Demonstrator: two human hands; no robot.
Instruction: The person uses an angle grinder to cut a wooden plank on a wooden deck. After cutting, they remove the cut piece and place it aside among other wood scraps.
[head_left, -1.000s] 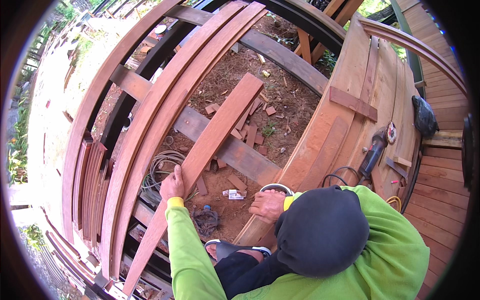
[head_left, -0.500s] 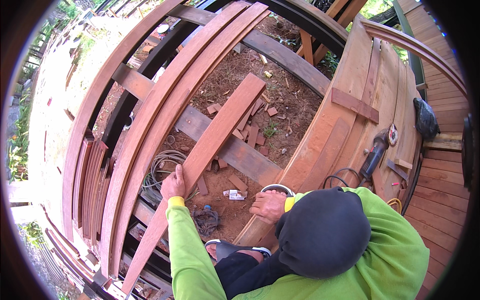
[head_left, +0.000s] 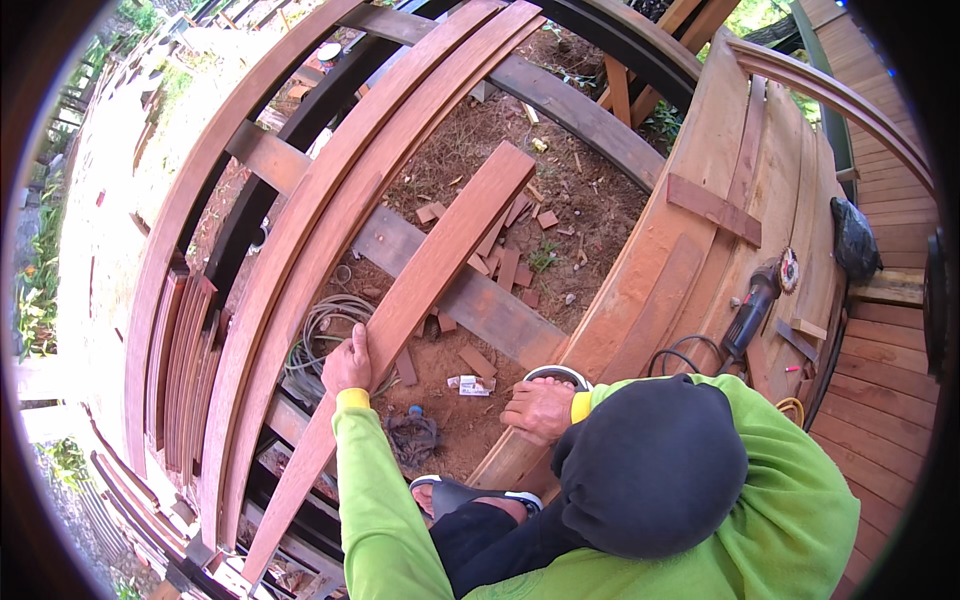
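My left hand (head_left: 347, 362) is closed round the near edge of a long reddish-brown plank (head_left: 440, 265), with the thumb on its upper face. The plank lies slanted across a dark crosspiece (head_left: 500, 318), and its lower end reaches past my left sleeve. My right hand (head_left: 540, 409) rests low over the near end of the wide boards, its fingers curled. Just beyond it shows a dark, round, white-edged thing (head_left: 560, 376). What the curled fingers grip, if anything, is hidden. A large dark cloth-covered dome (head_left: 650, 465) covers part of my right arm.
Curved reddish rails (head_left: 345, 195) run along the left above a dark frame. Wide boards (head_left: 640, 300) on the right bear an angle grinder (head_left: 752, 312) with a cord. Wood offcuts (head_left: 507, 268), a coiled cable (head_left: 325, 330) and a small white packet (head_left: 470, 386) lie on the dirt below.
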